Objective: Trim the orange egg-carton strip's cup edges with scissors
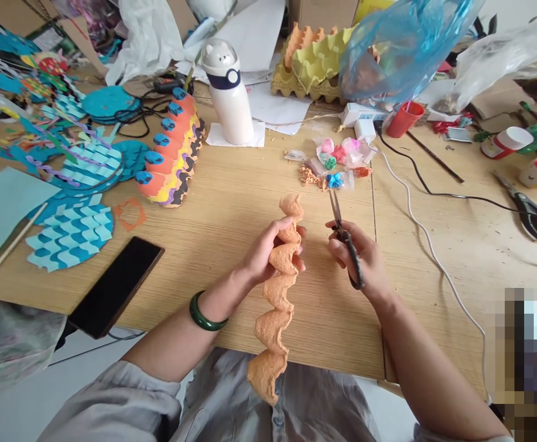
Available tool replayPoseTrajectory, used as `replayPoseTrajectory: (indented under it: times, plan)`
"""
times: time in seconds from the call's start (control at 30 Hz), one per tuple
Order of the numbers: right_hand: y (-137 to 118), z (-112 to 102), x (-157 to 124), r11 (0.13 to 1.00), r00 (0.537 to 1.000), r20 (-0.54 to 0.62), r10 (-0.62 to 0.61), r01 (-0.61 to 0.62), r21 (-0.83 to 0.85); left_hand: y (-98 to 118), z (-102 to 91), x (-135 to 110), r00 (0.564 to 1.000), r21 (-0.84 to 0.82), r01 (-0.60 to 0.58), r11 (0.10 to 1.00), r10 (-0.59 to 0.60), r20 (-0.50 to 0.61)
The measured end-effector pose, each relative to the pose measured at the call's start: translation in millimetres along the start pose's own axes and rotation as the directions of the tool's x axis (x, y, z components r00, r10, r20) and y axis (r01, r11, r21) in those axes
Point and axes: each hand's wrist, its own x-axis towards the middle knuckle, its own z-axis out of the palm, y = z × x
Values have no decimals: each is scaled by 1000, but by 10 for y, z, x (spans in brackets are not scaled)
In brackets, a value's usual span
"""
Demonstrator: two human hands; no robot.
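L hand (268,252) is gripping an orange carton strip (277,294) mid-length, clamped; strip's long axis is running away from the body, over table edge (231,202). R hand (358,255) is closed on scissors (344,236), blades shut, pointing away, just right of strip.

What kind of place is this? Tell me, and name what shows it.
Probably a craft worktable: the left hand holds a wavy orange egg-carton strip, the right hand holds scissors, and blue paper cutouts lie nearby.
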Motion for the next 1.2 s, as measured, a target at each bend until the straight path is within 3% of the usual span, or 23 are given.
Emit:
replayPoseTrajectory:
  times: [0.07, 0.13, 0.23, 0.33, 0.67, 0.9, 1.07, 1.2]
  plan:
    - [-98, -19, -17, 962, 982, 147, 115, -147, 232, 6, 20, -13, 998, 46, -49, 998, 51, -28]
    - [-186, -34, -34, 882, 922, 324, 211, -323, 344, 8, 44, -29, 993, 82, -103, 991, 108, -56]
    - [-287, -45, -46, 779, 802, 519, 295, -516, 355, 3, 58, -43, 980, 132, -158, 978, 172, -99]
    - [-354, -41, -39, 703, 714, 618, 328, -622, 346, -15, 44, -47, 977, 182, -169, 969, 189, -99]
    - [-525, 42, 91, 598, 648, 664, 373, -715, 362, -67, 17, -37, 965, 285, -198, 938, 237, -109]
    - [-824, 36, 197, 525, 552, 662, 508, -807, 270, -69, 14, -72, 944, 367, -250, 896, 310, -112]
    - [-965, 90, 219, 608, 589, 550, 592, -775, 175, -37, 4, -79, 912, 445, -330, 832, 404, -78]
    - [-1021, 129, 252, 667, 619, 486, 616, -739, 96, -9, -20, -67, 947, 373, -273, 887, 316, -59]
